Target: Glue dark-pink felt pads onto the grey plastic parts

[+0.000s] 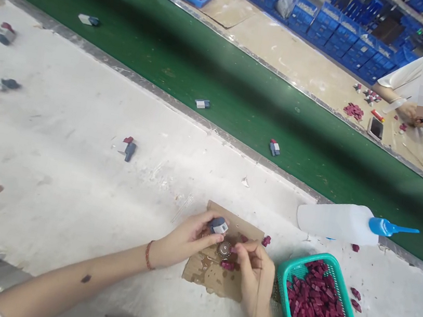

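In my left hand is a small grey-and-white plastic part, gripped between thumb and fingers. My right hand pinches a small maroon piece, partly hidden by the fingertips. Between the two hands a round bottle cap rests on a piece of wet-stained cardboard. More maroon pieces lie on the cardboard beside the cap. Close to my right wrist stands a green basket full of maroon pieces.
Behind the basket lies a white bottle with a blue nozzle. A green conveyor belt crosses beyond, carrying several parts. An assembled grey, white and maroon part lies on the white table. Across the belt, a co-worker's hand handles pieces.
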`<state>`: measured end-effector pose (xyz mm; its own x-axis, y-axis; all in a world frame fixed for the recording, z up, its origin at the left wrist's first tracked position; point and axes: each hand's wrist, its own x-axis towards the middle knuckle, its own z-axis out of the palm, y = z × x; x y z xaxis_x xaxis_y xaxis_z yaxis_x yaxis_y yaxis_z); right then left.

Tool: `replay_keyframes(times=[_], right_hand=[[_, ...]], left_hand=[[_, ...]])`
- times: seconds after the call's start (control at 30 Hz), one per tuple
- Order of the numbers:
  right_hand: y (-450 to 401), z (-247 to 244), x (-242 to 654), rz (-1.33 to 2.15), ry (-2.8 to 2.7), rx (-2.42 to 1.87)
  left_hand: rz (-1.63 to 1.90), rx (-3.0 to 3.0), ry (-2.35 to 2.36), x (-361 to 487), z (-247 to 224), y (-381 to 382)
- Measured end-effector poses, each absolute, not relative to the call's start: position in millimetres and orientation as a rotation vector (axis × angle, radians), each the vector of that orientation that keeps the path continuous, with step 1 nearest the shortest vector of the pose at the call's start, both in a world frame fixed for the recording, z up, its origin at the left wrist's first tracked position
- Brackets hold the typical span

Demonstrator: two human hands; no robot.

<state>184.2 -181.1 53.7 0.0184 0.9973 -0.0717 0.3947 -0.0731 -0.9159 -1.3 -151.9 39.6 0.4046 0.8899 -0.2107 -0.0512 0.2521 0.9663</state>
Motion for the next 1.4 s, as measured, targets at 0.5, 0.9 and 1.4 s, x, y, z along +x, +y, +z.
replay_keyframes(times=[0.5,0.9,1.4], right_hand=[[-183,56,184,1.122,-1.234,-1.322],[-187,55,182,1.212,-1.427,-1.255],[-197,90,215,0.799,-1.697,-1.546]], left_hand=[[0.61,1.605,0.778,-6,32,-162],[0.58,1.665,0.757,-6,32,-161],[0.709,1.812,0.875,-10,36,-153]])
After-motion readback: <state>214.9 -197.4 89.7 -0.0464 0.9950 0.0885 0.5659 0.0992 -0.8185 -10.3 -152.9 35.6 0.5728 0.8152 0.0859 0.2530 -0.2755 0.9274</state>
